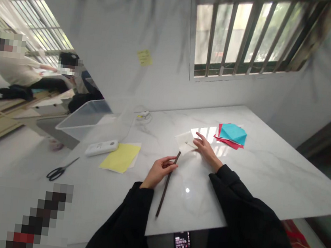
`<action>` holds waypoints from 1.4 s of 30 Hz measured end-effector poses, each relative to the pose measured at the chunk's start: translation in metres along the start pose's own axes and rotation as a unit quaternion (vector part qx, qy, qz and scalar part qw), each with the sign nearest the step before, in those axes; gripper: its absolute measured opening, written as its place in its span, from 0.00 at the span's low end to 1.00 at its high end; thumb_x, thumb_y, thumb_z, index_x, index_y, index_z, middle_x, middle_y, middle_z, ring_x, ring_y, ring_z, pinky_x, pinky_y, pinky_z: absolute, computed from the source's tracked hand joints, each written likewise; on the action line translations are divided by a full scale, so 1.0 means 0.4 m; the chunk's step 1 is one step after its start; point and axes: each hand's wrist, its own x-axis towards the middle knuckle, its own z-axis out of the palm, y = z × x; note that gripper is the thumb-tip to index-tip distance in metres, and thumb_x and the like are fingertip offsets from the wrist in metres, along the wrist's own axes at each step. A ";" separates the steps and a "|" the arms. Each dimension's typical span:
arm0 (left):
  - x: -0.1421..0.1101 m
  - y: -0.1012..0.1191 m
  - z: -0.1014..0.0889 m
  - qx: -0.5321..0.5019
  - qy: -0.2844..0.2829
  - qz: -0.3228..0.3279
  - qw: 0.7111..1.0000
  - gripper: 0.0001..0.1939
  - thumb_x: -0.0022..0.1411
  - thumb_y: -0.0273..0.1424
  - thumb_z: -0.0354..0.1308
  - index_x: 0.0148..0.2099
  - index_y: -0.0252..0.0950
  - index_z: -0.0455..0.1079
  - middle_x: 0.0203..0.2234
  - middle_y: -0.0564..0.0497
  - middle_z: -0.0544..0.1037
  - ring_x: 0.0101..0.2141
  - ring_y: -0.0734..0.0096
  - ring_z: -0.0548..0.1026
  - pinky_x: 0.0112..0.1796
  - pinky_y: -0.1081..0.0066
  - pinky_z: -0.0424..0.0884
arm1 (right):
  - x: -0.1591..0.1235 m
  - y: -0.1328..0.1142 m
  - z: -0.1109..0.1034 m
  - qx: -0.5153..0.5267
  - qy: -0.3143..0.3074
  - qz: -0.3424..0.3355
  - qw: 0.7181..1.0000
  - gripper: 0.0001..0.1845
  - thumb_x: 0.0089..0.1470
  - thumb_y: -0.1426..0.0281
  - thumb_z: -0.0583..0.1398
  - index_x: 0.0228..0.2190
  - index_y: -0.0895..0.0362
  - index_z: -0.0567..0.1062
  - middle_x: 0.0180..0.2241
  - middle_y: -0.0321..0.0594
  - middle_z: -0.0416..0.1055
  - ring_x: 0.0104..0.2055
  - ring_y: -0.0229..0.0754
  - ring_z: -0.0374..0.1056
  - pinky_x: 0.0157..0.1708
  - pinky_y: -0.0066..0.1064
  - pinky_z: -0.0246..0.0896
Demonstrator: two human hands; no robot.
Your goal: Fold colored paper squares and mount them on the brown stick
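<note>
My left hand [160, 170] has its fingers closed around a thin dark-brown stick [164, 193], whose lower end slants towards the table's front edge. The stick's upper end meets or lies just beside a small white sheet of paper [184, 138]. At the right edge of that sheet is my right hand [206, 149], pinching it between thumb and fingers. A tiny dark spot, perhaps a pin or fastener, shows near the middle of the paper; its kind is too small to tell.
On the white marbled table [256, 166] lie blue and red sheets [232, 135], yellow paper [122, 158], a white power strip [102, 148] and black scissors [60, 171]. A clear plastic bin [76, 123] stands left. A phone [182, 241] lies below the front edge. Two people sit far left.
</note>
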 end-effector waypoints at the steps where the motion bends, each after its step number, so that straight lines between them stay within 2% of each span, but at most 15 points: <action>1: 0.005 -0.003 0.000 -0.010 0.024 0.007 1.000 0.34 0.49 0.44 0.77 0.56 0.34 0.79 0.37 0.45 0.85 0.37 0.63 0.80 0.42 0.66 0.74 | -0.004 0.007 0.000 0.010 0.037 0.001 0.999 0.44 0.52 0.51 0.68 0.65 0.53 0.66 0.51 0.50 0.77 0.50 0.49 0.75 0.45 0.39 0.77; 4: 0.014 -0.010 -0.002 -0.028 0.049 0.017 0.998 0.34 0.47 0.44 0.79 0.54 0.34 0.80 0.36 0.46 0.84 0.34 0.67 0.78 0.38 0.69 0.73 | -0.029 0.022 0.002 -0.022 0.088 -0.012 0.996 0.44 0.54 0.48 0.65 0.65 0.57 0.67 0.43 0.47 0.78 0.44 0.47 0.75 0.42 0.38 0.76; 9: 0.022 -0.019 0.000 -0.060 0.058 0.043 0.996 0.33 0.45 0.42 0.80 0.53 0.35 0.80 0.32 0.48 0.83 0.30 0.72 0.73 0.33 0.72 0.68 | -0.085 0.010 0.003 -0.157 0.054 -0.059 0.984 0.49 0.61 0.46 0.61 0.73 0.56 0.55 0.32 0.36 0.76 0.27 0.39 0.68 0.35 0.34 0.70; 15: 0.029 -0.023 0.007 -0.086 0.059 0.063 0.993 0.33 0.43 0.40 0.80 0.52 0.34 0.80 0.30 0.50 0.82 0.29 0.74 0.71 0.31 0.73 0.64 | -0.110 -0.026 0.005 -0.219 0.039 -0.070 0.972 0.54 0.61 0.49 0.61 0.76 0.59 0.48 0.31 0.36 0.77 0.30 0.43 0.70 0.38 0.35 0.65; 17: 0.032 -0.027 0.006 -0.091 0.059 0.068 0.992 0.33 0.43 0.40 0.80 0.51 0.34 0.81 0.30 0.50 0.82 0.29 0.74 0.71 0.32 0.73 0.65 | -0.106 -0.025 0.003 -0.229 0.032 -0.070 0.970 0.51 0.61 0.48 0.61 0.74 0.60 0.53 0.31 0.37 0.78 0.31 0.43 0.70 0.38 0.34 0.64; 19: 0.035 -0.031 0.004 -0.089 0.050 0.068 0.992 0.33 0.43 0.40 0.80 0.51 0.34 0.81 0.31 0.50 0.82 0.29 0.74 0.72 0.34 0.72 0.66 | -0.099 -0.018 0.002 -0.249 -0.004 -0.066 0.966 0.39 0.62 0.46 0.58 0.63 0.60 0.74 0.27 0.38 0.76 0.30 0.43 0.69 0.37 0.33 0.62; 21: 0.039 -0.036 0.001 -0.084 0.044 0.070 0.993 0.33 0.43 0.40 0.80 0.51 0.34 0.81 0.32 0.49 0.83 0.30 0.73 0.73 0.35 0.71 0.67 | -0.092 -0.008 0.002 -0.276 -0.037 -0.062 0.958 0.35 0.63 0.43 0.55 0.38 0.60 0.85 0.21 0.38 0.72 0.27 0.41 0.67 0.35 0.32 0.59; 23: 0.043 -0.040 -0.001 -0.078 0.043 0.074 0.993 0.33 0.44 0.41 0.80 0.51 0.34 0.81 0.33 0.48 0.83 0.31 0.72 0.74 0.36 0.71 0.68 | -0.088 0.000 0.004 -0.304 -0.038 -0.071 0.949 0.37 0.64 0.42 0.53 0.21 0.58 0.80 0.18 0.38 0.67 0.24 0.40 0.64 0.33 0.32 0.57; 25: 0.046 -0.042 -0.002 -0.074 0.042 0.077 0.993 0.32 0.44 0.41 0.80 0.51 0.34 0.80 0.33 0.48 0.83 0.31 0.72 0.74 0.36 0.71 0.68 | -0.088 0.005 0.007 -0.318 -0.017 -0.090 0.944 0.36 0.64 0.43 0.52 0.17 0.57 0.75 0.18 0.38 0.67 0.24 0.40 0.64 0.32 0.32 0.55; 28: 0.048 -0.044 -0.002 -0.071 0.037 0.079 0.994 0.32 0.45 0.40 0.80 0.51 0.34 0.80 0.32 0.49 0.83 0.30 0.72 0.73 0.36 0.71 0.68 | -0.092 0.006 0.010 -0.306 0.019 -0.104 0.946 0.30 0.64 0.47 0.54 0.25 0.56 0.78 0.19 0.35 0.68 0.25 0.40 0.65 0.32 0.31 0.55; 30: 0.047 -0.043 -0.001 -0.073 0.037 0.080 0.993 0.31 0.45 0.40 0.80 0.51 0.34 0.80 0.32 0.49 0.83 0.31 0.73 0.73 0.37 0.71 0.68 | -0.095 0.003 0.010 -0.280 0.050 -0.095 0.954 0.25 0.62 0.49 0.57 0.38 0.57 0.81 0.21 0.34 0.70 0.25 0.40 0.66 0.32 0.31 0.57; 34: 0.042 -0.037 0.001 -0.080 0.034 0.074 0.993 0.31 0.45 0.41 0.80 0.51 0.35 0.80 0.33 0.49 0.83 0.31 0.73 0.74 0.36 0.72 0.68 | -0.097 -0.007 0.006 -0.250 0.052 -0.054 0.965 0.36 0.62 0.48 0.59 0.59 0.63 0.75 0.22 0.34 0.72 0.26 0.40 0.68 0.34 0.31 0.60; 37: 0.039 -0.031 0.003 -0.076 0.036 0.066 0.994 0.32 0.45 0.42 0.80 0.52 0.34 0.80 0.34 0.48 0.84 0.31 0.73 0.74 0.36 0.72 0.68 | -0.095 -0.012 0.001 -0.259 -0.017 -0.039 0.965 0.37 0.64 0.42 0.53 0.41 0.63 0.84 0.17 0.34 0.66 0.23 0.39 0.64 0.32 0.30 0.59; 39: 0.039 -0.028 0.004 -0.075 0.037 0.063 0.994 0.33 0.45 0.42 0.80 0.52 0.34 0.80 0.34 0.48 0.84 0.31 0.73 0.74 0.36 0.72 0.68 | -0.094 -0.010 -0.001 -0.268 -0.030 -0.043 0.962 0.41 0.64 0.39 0.50 0.24 0.60 0.81 0.16 0.36 0.64 0.22 0.38 0.63 0.31 0.31 0.58; 42: 0.039 -0.029 0.004 -0.080 0.033 0.062 0.994 0.33 0.44 0.41 0.80 0.52 0.34 0.80 0.34 0.48 0.83 0.31 0.73 0.74 0.35 0.72 0.67 | -0.092 -0.001 -0.001 -0.284 0.001 -0.067 0.957 0.39 0.64 0.41 0.51 0.19 0.57 0.77 0.17 0.37 0.66 0.23 0.39 0.64 0.31 0.31 0.57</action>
